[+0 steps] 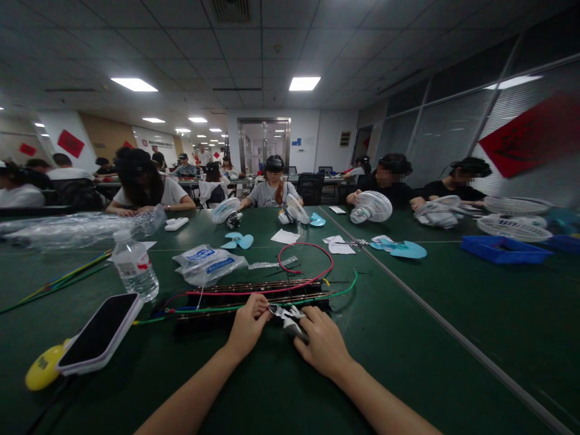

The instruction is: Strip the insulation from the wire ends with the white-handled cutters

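Bare hands [327,339], slim bare forearms [193,389], narrow wrists [232,355]

- Two hands before me: a left hand [247,324] and a right hand [322,342].
- One pair of pliers [296,329], in the right hand.
- One red wire [226,293], looping just beyond the hands.
- One printed plastic bag [211,266], beyond and left of them.
- One water bottle [135,270] and one large phone [102,333], both left of the hands.
- At least three blue fan blade sets [238,240], farther across the desk [399,374].
- At least five white fan cages [378,206], far beyond the hands.
- Two blue trays [505,251], well off to the right.
- Four people [272,190] seated opposite; those behind are too small to count.
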Tool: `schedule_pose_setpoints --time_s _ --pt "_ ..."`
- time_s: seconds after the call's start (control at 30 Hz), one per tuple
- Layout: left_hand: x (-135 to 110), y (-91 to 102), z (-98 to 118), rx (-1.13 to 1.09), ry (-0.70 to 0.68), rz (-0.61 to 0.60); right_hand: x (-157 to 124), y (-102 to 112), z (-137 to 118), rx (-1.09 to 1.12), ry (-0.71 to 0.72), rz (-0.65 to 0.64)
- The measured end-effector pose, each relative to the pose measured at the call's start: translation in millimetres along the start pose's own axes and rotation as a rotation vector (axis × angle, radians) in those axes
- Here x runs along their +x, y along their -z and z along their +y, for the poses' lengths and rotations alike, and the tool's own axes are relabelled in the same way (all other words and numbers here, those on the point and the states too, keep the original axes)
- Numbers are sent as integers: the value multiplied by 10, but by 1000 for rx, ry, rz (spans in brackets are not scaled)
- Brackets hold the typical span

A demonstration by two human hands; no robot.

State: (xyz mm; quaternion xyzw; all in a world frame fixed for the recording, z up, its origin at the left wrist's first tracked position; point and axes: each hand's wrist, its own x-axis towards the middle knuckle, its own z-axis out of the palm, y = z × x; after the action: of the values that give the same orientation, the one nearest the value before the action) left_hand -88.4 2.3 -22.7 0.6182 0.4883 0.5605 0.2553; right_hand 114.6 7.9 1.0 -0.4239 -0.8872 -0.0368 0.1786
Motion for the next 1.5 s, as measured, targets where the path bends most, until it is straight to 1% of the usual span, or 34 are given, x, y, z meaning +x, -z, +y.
schedule_pose_setpoints --time_s 0.27,0.5,0.73,1.03,1.2,1.5 --pt "3 -6 7 -18 13 -3 26 -36 16 14 -1 -14" --pt "-3 -1 14 -29 12 -7 18 -11 6 32 5 7" --pt "3 -9 1 -33 2 -3 20 9 0 46 10 1" --pt "1 1 11 -49 11 -20 51 -38 19 -13 -24 -61" --pt "4 -10 -12 -48 -10 -44 52 -33 15 -41 -41 -75" --pt "15 -15 -22 -1 10 -4 58 -32 4 -61 -56 -73"
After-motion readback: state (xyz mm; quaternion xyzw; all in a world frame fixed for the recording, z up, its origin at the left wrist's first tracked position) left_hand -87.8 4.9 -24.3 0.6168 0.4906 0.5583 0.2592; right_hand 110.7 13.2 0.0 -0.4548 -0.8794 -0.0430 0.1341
